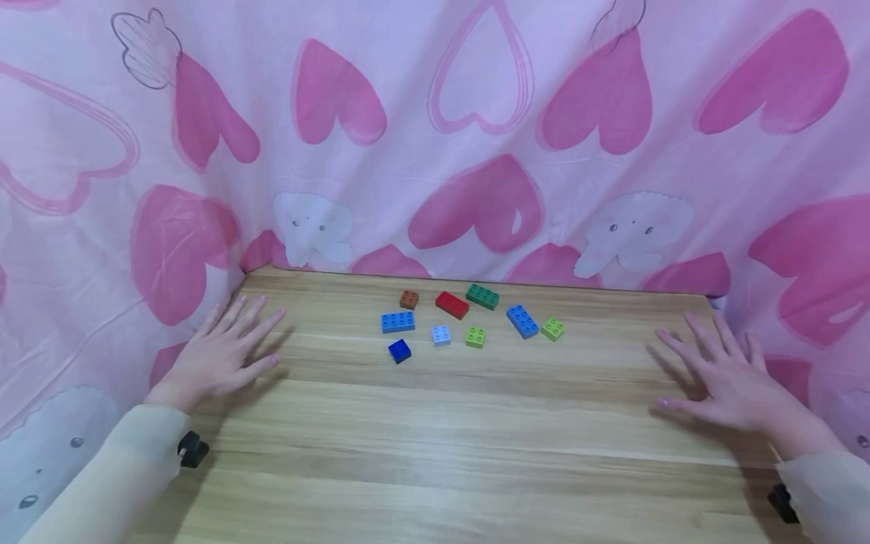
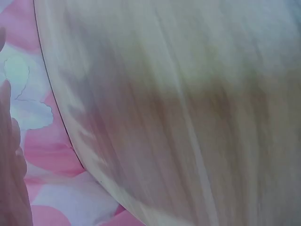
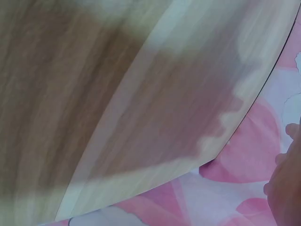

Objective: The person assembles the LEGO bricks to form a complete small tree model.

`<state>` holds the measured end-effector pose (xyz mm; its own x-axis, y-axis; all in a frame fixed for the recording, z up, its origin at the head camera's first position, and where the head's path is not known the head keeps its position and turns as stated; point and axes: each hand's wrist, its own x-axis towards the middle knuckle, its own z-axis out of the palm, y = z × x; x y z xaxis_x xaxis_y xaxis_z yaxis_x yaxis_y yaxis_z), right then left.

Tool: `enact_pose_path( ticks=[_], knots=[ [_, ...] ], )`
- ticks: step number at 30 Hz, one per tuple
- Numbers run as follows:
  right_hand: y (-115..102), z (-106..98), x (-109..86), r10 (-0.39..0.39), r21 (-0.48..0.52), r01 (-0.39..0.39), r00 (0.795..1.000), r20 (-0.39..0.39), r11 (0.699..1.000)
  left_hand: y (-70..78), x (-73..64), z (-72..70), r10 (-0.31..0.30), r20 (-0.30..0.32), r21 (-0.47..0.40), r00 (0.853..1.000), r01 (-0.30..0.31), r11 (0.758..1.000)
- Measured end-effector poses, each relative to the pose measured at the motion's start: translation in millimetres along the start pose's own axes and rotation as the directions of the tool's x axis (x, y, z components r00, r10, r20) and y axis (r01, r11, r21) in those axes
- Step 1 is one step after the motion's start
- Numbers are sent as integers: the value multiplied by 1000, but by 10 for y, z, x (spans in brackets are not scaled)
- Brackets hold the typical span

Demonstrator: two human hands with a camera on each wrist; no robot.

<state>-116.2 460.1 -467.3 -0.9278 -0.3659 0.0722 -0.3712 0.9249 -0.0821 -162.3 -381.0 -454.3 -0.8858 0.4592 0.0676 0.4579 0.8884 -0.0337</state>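
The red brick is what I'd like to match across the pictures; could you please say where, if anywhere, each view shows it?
Head: red brick, just below the picture's centre.
Left wrist: not in it.
Right wrist: not in it.
Shared landmark: the edge of the table against the pink cloth.

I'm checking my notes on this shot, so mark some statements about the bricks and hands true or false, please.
1. The red brick lies between the brown brick and the dark green brick. True.
2. A hand is gripping a brick. False: the left hand and the right hand have their fingers spread and hold nothing.
3. The dark blue brick is the brick nearest the person. True.
4. Three bricks are lime green. False: only the front lime brick and the right-hand lime brick are.
5. The light blue brick lies on the wooden table. True.
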Motion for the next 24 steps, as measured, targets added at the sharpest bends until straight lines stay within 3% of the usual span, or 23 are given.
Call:
enact_pose_path(
  ticks=[6, 14, 20, 24],
  knots=[
    [-84, -8, 69, -24, 4, 24, 1000, 6, 1000, 44, 74, 11, -6, -4, -13, 1000, 6, 1000],
    [-252, -21, 301, -6, 25, 5, 999, 39, 1000, 242, 321, 22, -15, 6, -27, 1000, 15, 1000],
    [-468, -42, 592, 35, 127, -46, 996, 85, 991, 484, 585, 13, -43, 73, -90, 996, 50, 995],
    [-635, -40, 762, 42, 193, -56, 996, 74, 980, 674, 776, 2, -66, 112, -123, 992, 80, 989]
  ],
)
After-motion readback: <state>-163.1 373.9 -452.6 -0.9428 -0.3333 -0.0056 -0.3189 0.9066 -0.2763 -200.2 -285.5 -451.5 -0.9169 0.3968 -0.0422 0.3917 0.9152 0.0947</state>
